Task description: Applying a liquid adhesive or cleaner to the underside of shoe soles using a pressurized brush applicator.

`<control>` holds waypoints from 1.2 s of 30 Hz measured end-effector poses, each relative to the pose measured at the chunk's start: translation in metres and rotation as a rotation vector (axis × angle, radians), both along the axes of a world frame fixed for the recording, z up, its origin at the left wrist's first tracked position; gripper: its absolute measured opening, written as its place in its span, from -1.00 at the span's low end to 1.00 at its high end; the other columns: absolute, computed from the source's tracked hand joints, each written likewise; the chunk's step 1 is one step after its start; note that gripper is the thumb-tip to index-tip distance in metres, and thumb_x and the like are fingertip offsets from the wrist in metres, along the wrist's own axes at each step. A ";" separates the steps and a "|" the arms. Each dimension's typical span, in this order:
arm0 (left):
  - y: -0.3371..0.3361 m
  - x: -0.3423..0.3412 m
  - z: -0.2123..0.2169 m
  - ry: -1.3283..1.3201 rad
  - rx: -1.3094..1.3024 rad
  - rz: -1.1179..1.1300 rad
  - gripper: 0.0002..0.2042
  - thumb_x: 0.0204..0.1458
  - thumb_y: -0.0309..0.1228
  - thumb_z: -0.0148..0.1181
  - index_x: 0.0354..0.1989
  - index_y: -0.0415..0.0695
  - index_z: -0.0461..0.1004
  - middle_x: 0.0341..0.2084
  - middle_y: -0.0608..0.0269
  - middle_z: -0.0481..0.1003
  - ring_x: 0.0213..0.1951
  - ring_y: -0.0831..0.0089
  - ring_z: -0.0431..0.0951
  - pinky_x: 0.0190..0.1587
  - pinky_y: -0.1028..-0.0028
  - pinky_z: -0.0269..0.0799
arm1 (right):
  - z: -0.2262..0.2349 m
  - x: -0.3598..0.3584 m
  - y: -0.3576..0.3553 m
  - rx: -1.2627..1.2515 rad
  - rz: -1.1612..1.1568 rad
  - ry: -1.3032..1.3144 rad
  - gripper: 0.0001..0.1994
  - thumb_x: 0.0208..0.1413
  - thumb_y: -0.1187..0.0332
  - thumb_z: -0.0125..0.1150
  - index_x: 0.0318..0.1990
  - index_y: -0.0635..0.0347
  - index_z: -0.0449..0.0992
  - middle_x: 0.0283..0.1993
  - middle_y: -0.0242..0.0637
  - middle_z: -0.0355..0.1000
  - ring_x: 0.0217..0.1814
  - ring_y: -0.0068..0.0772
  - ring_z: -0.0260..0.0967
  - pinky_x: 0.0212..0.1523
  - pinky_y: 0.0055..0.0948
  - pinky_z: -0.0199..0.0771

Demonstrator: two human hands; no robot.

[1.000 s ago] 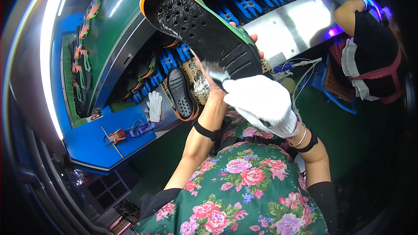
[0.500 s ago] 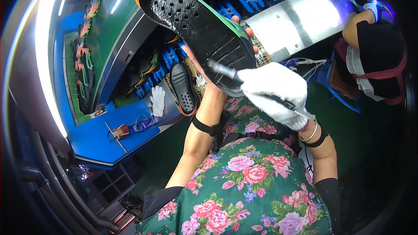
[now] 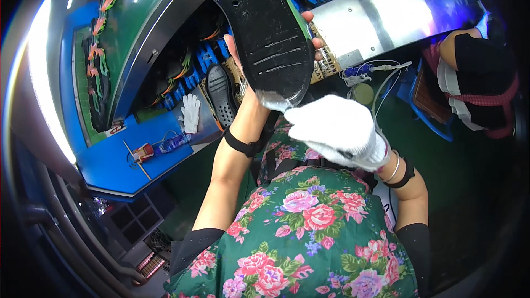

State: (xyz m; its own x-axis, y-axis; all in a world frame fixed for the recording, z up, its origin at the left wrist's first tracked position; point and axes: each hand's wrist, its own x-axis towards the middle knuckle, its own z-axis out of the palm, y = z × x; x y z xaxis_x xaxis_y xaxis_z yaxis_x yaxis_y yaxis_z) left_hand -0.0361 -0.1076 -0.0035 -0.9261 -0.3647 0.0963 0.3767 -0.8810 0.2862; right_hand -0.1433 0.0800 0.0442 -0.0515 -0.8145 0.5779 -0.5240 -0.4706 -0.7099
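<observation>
Fingers (image 3: 316,44) of the left hand (image 3: 252,96) clamped on the black sole (image 3: 270,38), taken here as landmark. Bare fingertips curl over its right edge; thumb lies along its left edge. Left forearm (image 3: 223,179) comes up from below the sole, slanting rightward to its near end, black band (image 3: 243,143) round it.

Right hand (image 3: 337,127), in a white knitted glove, sits just below and right of the sole's near end. Gloved fingers closed together on the handle of a brush (image 3: 270,100); wrist bent, forearm rising from lower right, pale bangle (image 3: 395,168) beside the cuff.

Sole held underside toward the camera, between left thumb and fingertips, near end close to the gloved fingers. Brush bristles point left across its near edge; whether they touch it or pass just in front, cannot tell. Glossy streaks along the sole's grooves and round its holes.

Sole's far end cut off by the upper picture edge. Left palm hidden behind the sole; brush handle mostly inside the glove; single gloved fingers hard to make out. Second sole (image 3: 220,94), left of the landmark, partly covered by the left forearm. Co-worker (image 3: 477,72), well right of the sole, dim and partly cut off.
</observation>
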 end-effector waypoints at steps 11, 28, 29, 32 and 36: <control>-0.020 0.011 0.018 -0.106 0.122 -0.157 0.12 -0.01 0.48 0.08 0.53 -0.19 0.03 0.35 -0.47 0.15 0.07 -0.36 0.50 0.10 -0.13 0.54 | 0.009 -0.004 -0.010 0.018 0.116 0.051 -0.69 -0.01 0.48 0.47 -0.05 0.06 0.70 -0.08 -0.24 0.67 -0.15 -0.23 0.63 -0.15 -0.33 0.65; -0.065 0.035 0.014 -0.593 -0.220 -0.143 -0.09 0.21 0.31 -0.13 0.52 -0.20 0.07 0.33 -0.56 0.19 0.18 -0.41 0.46 0.13 -0.23 0.50 | 0.021 0.010 -0.025 0.067 0.160 -0.142 -0.72 -0.02 0.49 0.45 -0.09 0.07 0.73 -0.03 -0.22 0.67 -0.08 -0.18 0.64 -0.07 -0.31 0.65; -0.068 0.036 0.015 -0.577 -0.217 -0.155 -0.10 0.21 0.29 -0.12 0.52 -0.21 0.07 0.32 -0.56 0.21 0.18 -0.41 0.46 0.14 -0.22 0.50 | 0.019 0.010 -0.028 0.066 0.085 -0.146 -0.73 -0.01 0.50 0.45 -0.10 0.08 0.73 -0.03 -0.23 0.67 -0.07 -0.18 0.64 -0.07 -0.31 0.64; -0.069 0.037 0.007 -0.557 -0.153 -0.094 -0.11 0.23 0.27 -0.10 0.51 -0.23 0.08 0.30 -0.58 0.23 0.15 -0.41 0.49 0.14 -0.17 0.52 | 0.024 0.019 -0.033 0.155 0.143 -0.178 -0.72 -0.03 0.51 0.47 -0.10 0.13 0.74 -0.09 -0.21 0.68 -0.12 -0.20 0.64 -0.08 -0.33 0.63; -0.065 0.044 0.016 -0.515 -0.060 -0.116 -0.15 0.25 0.24 -0.08 0.49 -0.24 0.12 0.29 -0.54 0.26 0.15 -0.38 0.49 0.16 -0.20 0.50 | 0.029 0.020 -0.041 0.255 0.037 -0.481 -0.82 -0.09 0.61 0.46 -0.27 0.25 0.72 -0.17 -0.13 0.68 -0.16 -0.28 0.64 -0.10 -0.37 0.60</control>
State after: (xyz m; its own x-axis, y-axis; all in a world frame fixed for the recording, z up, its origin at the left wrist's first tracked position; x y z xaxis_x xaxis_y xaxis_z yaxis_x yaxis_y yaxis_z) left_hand 0.0075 -0.1726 0.0121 -0.8928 -0.2652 -0.3642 0.0754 -0.8849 0.4596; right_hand -0.1238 0.0387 0.0729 -0.2296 -0.9322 0.2799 -0.0983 -0.2639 -0.9595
